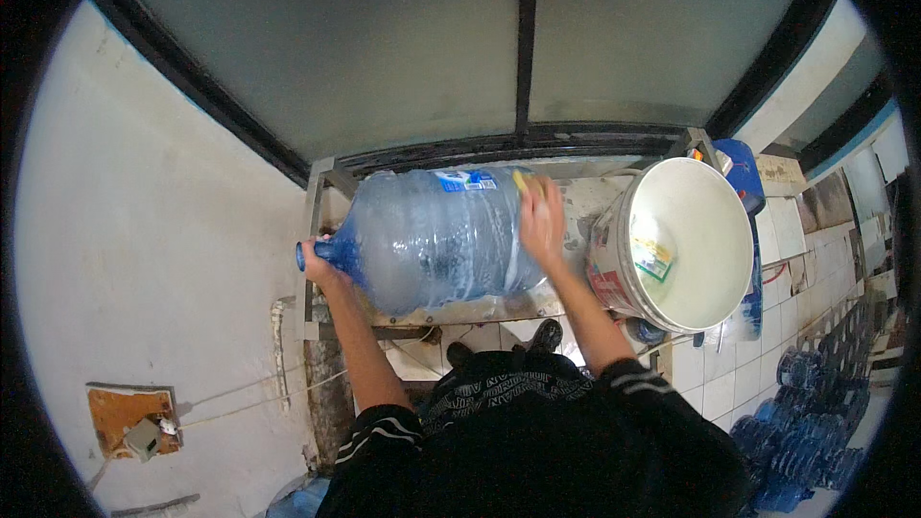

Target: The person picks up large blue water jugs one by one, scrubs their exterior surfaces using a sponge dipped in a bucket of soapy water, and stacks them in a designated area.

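A large blue plastic water jug point(432, 244) lies on its side across a low bench point(403, 318), its neck towards the left. Around that neck my left hand point(319, 265) is closed. My right hand point(541, 219), slightly blurred, presses a yellow sponge or cloth point(521, 181) on the jug's base end. Wet, foamy streaks show on the jug's wall, and a blue label is on its upper side. Right of my right hand stands a white plastic bucket point(691, 244), with a yellow and green packet point(653, 259) inside it.
Dark-framed frosted panes point(403, 43) rise behind the bench, and a white wall point(173, 230) stands at the left. Several blue jugs point(799, 439) are on the tiled floor at the lower right. A blue container point(741, 173) stands behind the bucket. A cord point(266, 406) runs from a wall box.
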### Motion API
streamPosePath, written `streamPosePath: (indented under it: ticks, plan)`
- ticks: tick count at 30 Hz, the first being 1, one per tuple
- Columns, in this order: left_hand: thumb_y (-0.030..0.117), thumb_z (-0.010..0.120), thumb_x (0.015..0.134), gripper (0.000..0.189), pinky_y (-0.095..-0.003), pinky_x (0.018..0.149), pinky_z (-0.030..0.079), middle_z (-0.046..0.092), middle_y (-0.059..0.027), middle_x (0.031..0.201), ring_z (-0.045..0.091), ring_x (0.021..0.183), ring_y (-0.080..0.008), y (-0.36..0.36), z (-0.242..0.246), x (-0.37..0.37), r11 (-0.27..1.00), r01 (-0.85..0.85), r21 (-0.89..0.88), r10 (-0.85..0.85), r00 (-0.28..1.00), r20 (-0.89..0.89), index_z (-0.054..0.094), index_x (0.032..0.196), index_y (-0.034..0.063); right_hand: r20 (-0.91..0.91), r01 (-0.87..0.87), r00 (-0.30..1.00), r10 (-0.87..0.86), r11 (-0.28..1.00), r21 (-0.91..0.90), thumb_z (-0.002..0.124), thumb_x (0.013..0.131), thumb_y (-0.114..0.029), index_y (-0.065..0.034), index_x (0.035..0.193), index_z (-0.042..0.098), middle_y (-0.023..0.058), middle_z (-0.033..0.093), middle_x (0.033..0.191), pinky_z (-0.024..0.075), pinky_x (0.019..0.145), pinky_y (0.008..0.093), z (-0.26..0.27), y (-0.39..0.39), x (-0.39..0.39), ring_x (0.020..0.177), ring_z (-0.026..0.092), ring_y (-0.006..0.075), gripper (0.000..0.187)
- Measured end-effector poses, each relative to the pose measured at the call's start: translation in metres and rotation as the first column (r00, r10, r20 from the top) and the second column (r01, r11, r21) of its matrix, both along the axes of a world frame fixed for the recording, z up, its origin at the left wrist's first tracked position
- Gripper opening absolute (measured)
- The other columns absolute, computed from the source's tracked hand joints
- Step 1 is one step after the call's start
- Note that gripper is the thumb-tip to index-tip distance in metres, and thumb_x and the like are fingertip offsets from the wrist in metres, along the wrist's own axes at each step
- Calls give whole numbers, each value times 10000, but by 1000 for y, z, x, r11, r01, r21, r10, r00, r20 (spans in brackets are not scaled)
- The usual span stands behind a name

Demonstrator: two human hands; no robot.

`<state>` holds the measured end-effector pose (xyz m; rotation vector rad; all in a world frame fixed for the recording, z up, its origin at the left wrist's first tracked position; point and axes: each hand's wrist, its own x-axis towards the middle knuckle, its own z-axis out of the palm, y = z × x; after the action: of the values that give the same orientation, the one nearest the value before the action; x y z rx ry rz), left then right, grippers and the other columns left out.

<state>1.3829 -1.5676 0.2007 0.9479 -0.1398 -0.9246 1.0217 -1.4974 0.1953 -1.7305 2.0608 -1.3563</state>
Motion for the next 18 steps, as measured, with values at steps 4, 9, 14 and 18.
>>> streamPosePath:
  ticks: [4,9,14,18]
  plan:
    - [151,608,763,147,-353,602,519,599,-103,716,601,638,-234,-4,-9,-5,997,-25,67,21,998,57,557,777,13,-129,202,975,-178,958,202,467,929,-246,-34,1135,602,238,565,1113,444,898,460,-45,-44,-40,1062,526,397,325]
    - [187,584,768,147,-330,615,493,594,-71,710,574,623,-209,0,-27,12,991,-62,122,54,997,62,548,735,48,255,262,911,-323,933,245,344,995,-272,39,1137,518,257,516,1114,361,952,447,-120,43,-11,1050,484,410,384]
    - [261,529,793,198,-335,637,486,574,-70,705,576,658,-206,0,-56,36,988,135,72,-143,982,121,524,754,67,657,227,617,-434,897,379,279,1024,-329,59,1259,438,251,502,1207,333,998,399,-128,83,17,1136,484,342,480]
    - [271,539,782,204,-365,675,485,591,-72,713,577,680,-227,9,-79,60,986,166,18,-167,970,175,525,745,71,552,-88,832,51,995,41,306,1019,-378,52,1264,479,224,512,1259,297,1055,362,-47,50,-22,1228,447,304,525]
